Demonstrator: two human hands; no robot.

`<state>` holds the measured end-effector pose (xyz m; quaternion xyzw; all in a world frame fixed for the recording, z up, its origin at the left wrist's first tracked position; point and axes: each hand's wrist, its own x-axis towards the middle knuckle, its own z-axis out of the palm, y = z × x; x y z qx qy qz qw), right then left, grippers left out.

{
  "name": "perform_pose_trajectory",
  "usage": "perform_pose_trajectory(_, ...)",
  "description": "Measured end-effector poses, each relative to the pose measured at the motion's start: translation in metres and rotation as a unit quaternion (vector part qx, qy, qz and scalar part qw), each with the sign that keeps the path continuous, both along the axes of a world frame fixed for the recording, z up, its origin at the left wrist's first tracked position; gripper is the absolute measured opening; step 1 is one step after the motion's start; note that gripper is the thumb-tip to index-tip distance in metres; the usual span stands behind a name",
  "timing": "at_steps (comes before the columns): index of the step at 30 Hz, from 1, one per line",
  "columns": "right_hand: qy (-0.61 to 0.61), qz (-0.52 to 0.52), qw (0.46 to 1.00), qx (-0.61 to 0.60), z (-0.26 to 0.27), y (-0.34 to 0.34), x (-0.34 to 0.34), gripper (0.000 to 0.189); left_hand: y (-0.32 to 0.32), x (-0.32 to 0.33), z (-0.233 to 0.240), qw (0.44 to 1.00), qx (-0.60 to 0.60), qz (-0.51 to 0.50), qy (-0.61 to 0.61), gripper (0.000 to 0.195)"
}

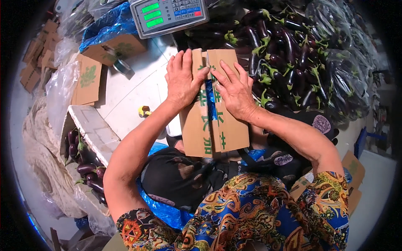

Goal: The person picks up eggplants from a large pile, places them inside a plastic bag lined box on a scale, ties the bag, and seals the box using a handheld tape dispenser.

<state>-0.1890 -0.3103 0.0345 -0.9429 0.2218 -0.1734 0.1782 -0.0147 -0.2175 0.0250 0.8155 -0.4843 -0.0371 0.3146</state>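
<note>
A cardboard box (232, 135) with green printed characters stands before me, its two long top flaps folded inward. Through the narrow gap between the flaps shows blue plastic film (212, 108). My left hand (185, 80) lies on the left flap, fingers toward the far end and thumb at the gap. On the right flap rests my right hand (234, 91), its fingers spread and its index finger near the gap. Both hands press flat and grasp nothing that I can see. Clear tape appears along the left flap's inner edge.
Beyond the box is a digital scale (169, 15). Many eggplants (292, 62) with clear plastic lie at the right. On the left are a blue-lined carton (110, 47), a tape roll (122, 67), flat cardboard (86, 80), a yellow tape dispenser or similar tool (144, 111) and a foam box (94, 131) of eggplants.
</note>
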Motion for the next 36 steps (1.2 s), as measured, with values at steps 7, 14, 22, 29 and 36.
perform_pose_trajectory(7,0.035,0.062,0.997,-0.028,-0.004,-0.017,0.005,0.046,-0.009,-0.010,0.004,0.995,0.053,0.019,-0.083,0.072)
perform_pose_trajectory(14,0.041,0.159,0.983,0.078,0.000,-0.074,0.025,0.074,-0.011,-0.015,0.000,0.995,0.015,0.031,-0.093,0.068)
perform_pose_trajectory(22,0.017,0.105,0.993,-0.059,-0.004,-0.051,0.032,0.057,-0.010,-0.018,0.000,0.991,0.036,0.041,-0.122,0.064)
perform_pose_trajectory(29,-0.057,0.069,0.994,-0.055,-0.016,-0.057,0.021,0.052,-0.032,-0.032,-0.003,0.989,0.054,0.037,-0.135,0.059)
perform_pose_trajectory(36,-0.171,0.060,0.982,0.051,-0.027,-0.051,0.039,0.050,-0.031,-0.017,0.001,0.976,0.083,0.055,-0.195,0.046)
